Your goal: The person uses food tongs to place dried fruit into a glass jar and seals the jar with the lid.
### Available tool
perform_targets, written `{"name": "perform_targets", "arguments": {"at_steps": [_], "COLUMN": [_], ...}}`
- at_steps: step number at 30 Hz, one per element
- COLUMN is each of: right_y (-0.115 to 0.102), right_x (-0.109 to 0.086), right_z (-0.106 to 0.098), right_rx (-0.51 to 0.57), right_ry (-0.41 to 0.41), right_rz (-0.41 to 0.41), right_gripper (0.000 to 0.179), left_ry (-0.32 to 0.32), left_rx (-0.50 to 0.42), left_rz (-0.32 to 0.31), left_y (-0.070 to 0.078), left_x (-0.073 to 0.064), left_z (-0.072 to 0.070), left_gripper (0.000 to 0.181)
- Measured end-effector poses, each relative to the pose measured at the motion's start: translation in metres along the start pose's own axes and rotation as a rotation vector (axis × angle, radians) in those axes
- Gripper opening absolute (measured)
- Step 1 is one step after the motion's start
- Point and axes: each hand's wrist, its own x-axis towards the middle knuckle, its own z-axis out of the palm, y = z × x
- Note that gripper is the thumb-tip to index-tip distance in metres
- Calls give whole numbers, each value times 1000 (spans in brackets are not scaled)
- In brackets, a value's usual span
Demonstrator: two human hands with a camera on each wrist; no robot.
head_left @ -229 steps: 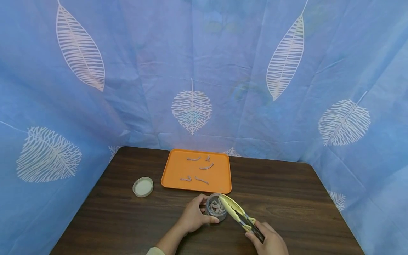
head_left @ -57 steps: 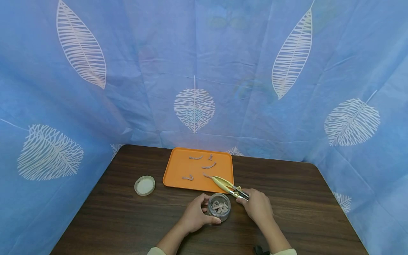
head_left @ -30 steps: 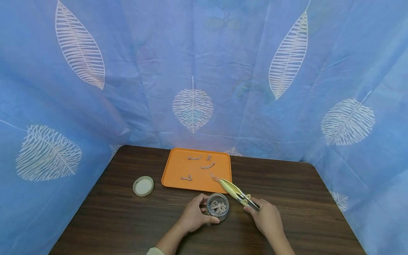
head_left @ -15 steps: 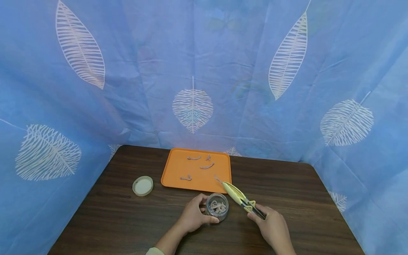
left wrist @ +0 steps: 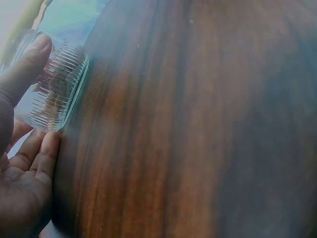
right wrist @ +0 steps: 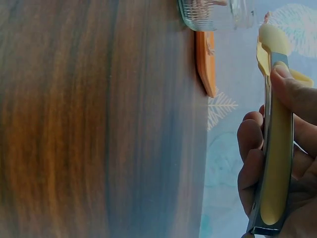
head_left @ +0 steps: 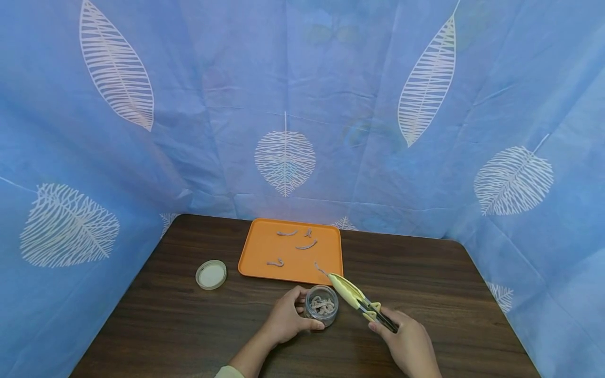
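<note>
In the head view, my left hand (head_left: 285,317) curls its fingers and thumb round a small clear glass jar (head_left: 329,319). Pale, thin strips (head_left: 322,305) lie inside the jar, whose ribbed side shows in the left wrist view. My right hand (head_left: 408,338) grips a pair of yellow-tipped kitchen tongs (head_left: 348,292) with their arms squeezed together. From the tips sticks out one thin greyish strip (head_left: 321,269), in front of the tray's near right corner, just beyond the jar. The right wrist view shows my thumb (right wrist: 292,91) on one tong arm and fingers curled under the other.
An orange tray (head_left: 257,247) lies behind the jar, bearing several more strips (head_left: 306,245) spread apart. To its left a round jar lid (head_left: 211,275) rests on the dark wooden table (head_left: 454,294). A blue leaf-patterned curtain (head_left: 212,131) hangs round the table's back and sides.
The tongs have gone from the jar's rim to the tray, pinched its near right strip, and drawn back toward me and rightward with it. My left hand stays on the jar.
</note>
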Motion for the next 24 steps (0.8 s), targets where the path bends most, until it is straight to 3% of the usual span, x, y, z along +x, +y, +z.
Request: {"name": "perform_targets", "arguments": {"at_steps": [24], "right_y": [5], "right_x": [-27], "right_z": [-12], "right_rx": [-63], "right_ry": [46], "right_rz": [-52], "right_gripper": [53], "left_ry": [-4], "left_rx": [5], "left_rz": [-13], "left_y": [1], "left_x": [1], "left_z": [-1], "left_gripper": [69]}}
